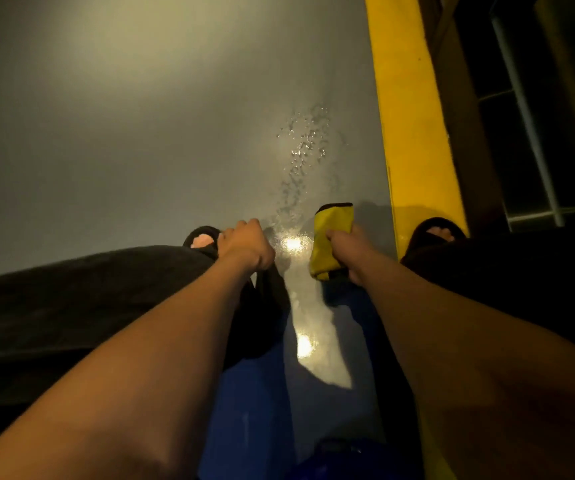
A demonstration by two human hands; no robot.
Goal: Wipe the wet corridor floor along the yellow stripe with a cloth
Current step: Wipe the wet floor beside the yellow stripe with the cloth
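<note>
Head view: cloth beside the yellow stripe

Your right hand (348, 251) has its grip closed around the folded yellow cloth (331, 240), held just left of the yellow stripe (414, 133). Your left hand (246, 247) is clenched, holding nothing you can see, further left of the stripe. Wet patches (303, 143) glisten on the grey floor (123, 133) near the stripe's left edge; wide open floor spreads leftward.

Dim, soft-focus view; glare on wet floor (293, 244).
</note>
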